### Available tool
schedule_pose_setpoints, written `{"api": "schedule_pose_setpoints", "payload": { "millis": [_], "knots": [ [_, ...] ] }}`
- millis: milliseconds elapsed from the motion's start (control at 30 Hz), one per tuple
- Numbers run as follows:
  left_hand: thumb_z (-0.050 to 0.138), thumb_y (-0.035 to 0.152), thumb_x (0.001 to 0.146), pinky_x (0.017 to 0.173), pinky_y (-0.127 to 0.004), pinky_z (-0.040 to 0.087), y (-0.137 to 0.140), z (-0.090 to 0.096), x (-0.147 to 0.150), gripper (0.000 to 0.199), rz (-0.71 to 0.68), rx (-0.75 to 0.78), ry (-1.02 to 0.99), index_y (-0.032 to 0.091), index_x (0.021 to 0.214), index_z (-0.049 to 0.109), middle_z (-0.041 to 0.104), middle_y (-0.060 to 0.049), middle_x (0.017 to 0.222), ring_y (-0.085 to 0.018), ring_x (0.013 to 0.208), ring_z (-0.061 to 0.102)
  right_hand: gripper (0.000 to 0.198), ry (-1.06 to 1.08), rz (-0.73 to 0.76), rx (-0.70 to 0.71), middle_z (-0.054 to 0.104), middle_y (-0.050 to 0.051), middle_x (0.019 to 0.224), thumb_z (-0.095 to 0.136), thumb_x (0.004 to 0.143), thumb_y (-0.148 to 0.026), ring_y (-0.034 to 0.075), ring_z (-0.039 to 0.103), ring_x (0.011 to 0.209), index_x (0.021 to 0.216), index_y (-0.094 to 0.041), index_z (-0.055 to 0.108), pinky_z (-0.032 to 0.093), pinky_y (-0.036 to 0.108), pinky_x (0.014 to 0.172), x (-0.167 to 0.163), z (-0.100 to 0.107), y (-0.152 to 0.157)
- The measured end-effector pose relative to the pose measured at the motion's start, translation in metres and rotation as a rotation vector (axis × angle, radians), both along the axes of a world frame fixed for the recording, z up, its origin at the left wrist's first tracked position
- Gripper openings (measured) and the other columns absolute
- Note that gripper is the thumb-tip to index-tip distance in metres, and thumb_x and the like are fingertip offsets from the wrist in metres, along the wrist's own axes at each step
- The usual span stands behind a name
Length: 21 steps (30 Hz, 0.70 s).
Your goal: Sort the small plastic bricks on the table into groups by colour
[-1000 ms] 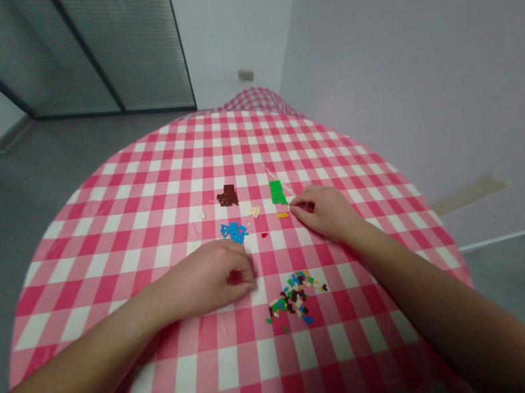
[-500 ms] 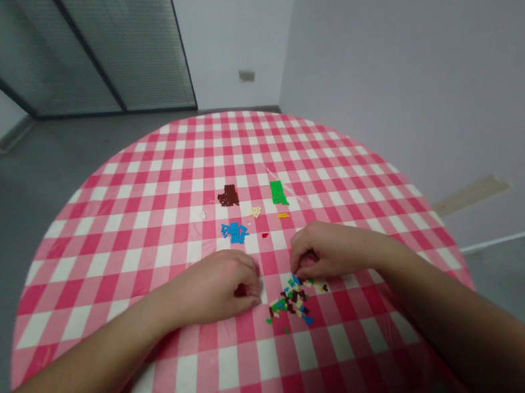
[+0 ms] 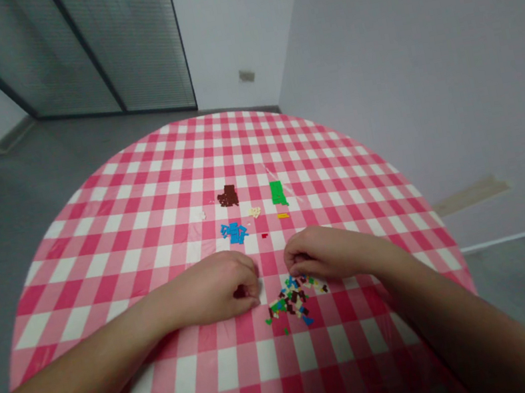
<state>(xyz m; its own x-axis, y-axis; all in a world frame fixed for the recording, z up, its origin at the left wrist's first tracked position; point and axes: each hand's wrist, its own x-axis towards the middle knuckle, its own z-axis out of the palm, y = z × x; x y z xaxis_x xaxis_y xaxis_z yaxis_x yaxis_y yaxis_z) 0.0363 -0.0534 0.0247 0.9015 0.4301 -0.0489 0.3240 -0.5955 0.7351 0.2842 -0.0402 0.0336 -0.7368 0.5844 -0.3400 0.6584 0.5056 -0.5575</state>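
Head view: our right hand (image 3: 326, 253) curled at mixed pile (image 3: 293, 297), left hand (image 3: 222, 286) curled nearby; whether pinching anything, we can't tell. Blue pieces (image 3: 235, 232), green pieces (image 3: 277, 192) beyond, apparently spaced by colour.

From over here I see a pink-and-white checked tablecloth (image 3: 222, 369), brown pieces (image 3: 228, 195), blue pieces (image 3: 234, 232) and green pieces (image 3: 277, 192) mid-frame, and a multicoloured heap (image 3: 294, 296) below.
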Motion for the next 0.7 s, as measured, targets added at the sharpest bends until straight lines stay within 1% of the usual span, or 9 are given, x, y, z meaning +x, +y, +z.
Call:
{"api": "schedule_pose_setpoints", "payload": {
  "millis": [200, 267, 400, 500, 567, 700],
  "knots": [
    [0.059, 0.004, 0.080, 0.070, -0.026, 0.043, 0.0011, -0.0019, -0.0006, 0.021, -0.003, -0.008, -0.017, 0.018, 0.064, 0.059, 0.063, 0.000, 0.072, -0.015, 0.073, 0.058, 0.017, 0.071, -0.056, 0.039, 0.073, 0.004, 0.085, 0.054, 0.091, -0.018, 0.015, 0.062, 0.073, 0.088, -0.018, 0.071, 0.043, 0.026, 0.065, 0.0038, -0.0013, 0.0056],
    [0.060, 0.004, 0.079, 0.070, -0.026, 0.043, 0.0015, -0.0024, -0.0011, 0.020, 0.001, -0.009, -0.016, 0.018, 0.065, 0.060, 0.062, 0.000, 0.072, -0.014, 0.073, 0.058, 0.016, 0.080, -0.063, 0.030, 0.073, 0.004, 0.085, 0.056, 0.089, -0.016, 0.015, 0.062, 0.072, 0.090, -0.018, 0.072, 0.043, 0.025, 0.064, 0.0058, -0.0010, 0.0072],
    [0.062, 0.003, 0.079, 0.071, -0.025, 0.043, 0.0022, -0.0030, -0.0016, 0.020, 0.011, -0.021, -0.005, 0.018, 0.066, 0.061, 0.063, 0.001, 0.072, -0.014, 0.074, 0.059, 0.018, 0.060, -0.090, 0.012, 0.070, 0.000, 0.073, 0.061, 0.080, -0.010, 0.012, 0.057, 0.060, 0.091, -0.018, 0.073, 0.039, 0.023, 0.058, 0.0077, -0.0015, 0.0073],
    [0.063, 0.003, 0.078, 0.071, -0.025, 0.042, 0.0024, -0.0034, -0.0021, 0.020, 0.013, -0.028, 0.001, 0.018, 0.065, 0.061, 0.064, 0.001, 0.073, -0.014, 0.074, 0.059, 0.017, 0.070, -0.081, 0.020, 0.068, -0.001, 0.071, 0.062, 0.078, -0.009, 0.011, 0.056, 0.059, 0.087, -0.018, 0.074, 0.038, 0.022, 0.056, 0.0067, -0.0036, 0.0069],
    [0.063, 0.004, 0.078, 0.071, -0.025, 0.042, 0.0025, -0.0037, -0.0024, 0.019, 0.013, -0.029, -0.002, 0.018, 0.065, 0.061, 0.064, 0.001, 0.072, -0.014, 0.074, 0.059, 0.017, 0.073, -0.058, 0.039, 0.070, 0.000, 0.074, 0.060, 0.079, -0.008, 0.011, 0.058, 0.062, 0.084, -0.018, 0.074, 0.039, 0.023, 0.059, 0.0052, -0.0045, 0.0073],
    [0.063, 0.004, 0.079, 0.070, -0.025, 0.042, 0.0025, -0.0038, -0.0026, 0.019, 0.017, -0.034, -0.012, 0.018, 0.065, 0.060, 0.062, 0.001, 0.071, -0.013, 0.073, 0.058, 0.017, 0.089, -0.015, 0.129, 0.074, 0.004, 0.085, 0.059, 0.087, -0.012, 0.015, 0.064, 0.075, 0.086, -0.017, 0.075, 0.044, 0.026, 0.069, 0.0018, -0.0045, 0.0083]
  ]
}}
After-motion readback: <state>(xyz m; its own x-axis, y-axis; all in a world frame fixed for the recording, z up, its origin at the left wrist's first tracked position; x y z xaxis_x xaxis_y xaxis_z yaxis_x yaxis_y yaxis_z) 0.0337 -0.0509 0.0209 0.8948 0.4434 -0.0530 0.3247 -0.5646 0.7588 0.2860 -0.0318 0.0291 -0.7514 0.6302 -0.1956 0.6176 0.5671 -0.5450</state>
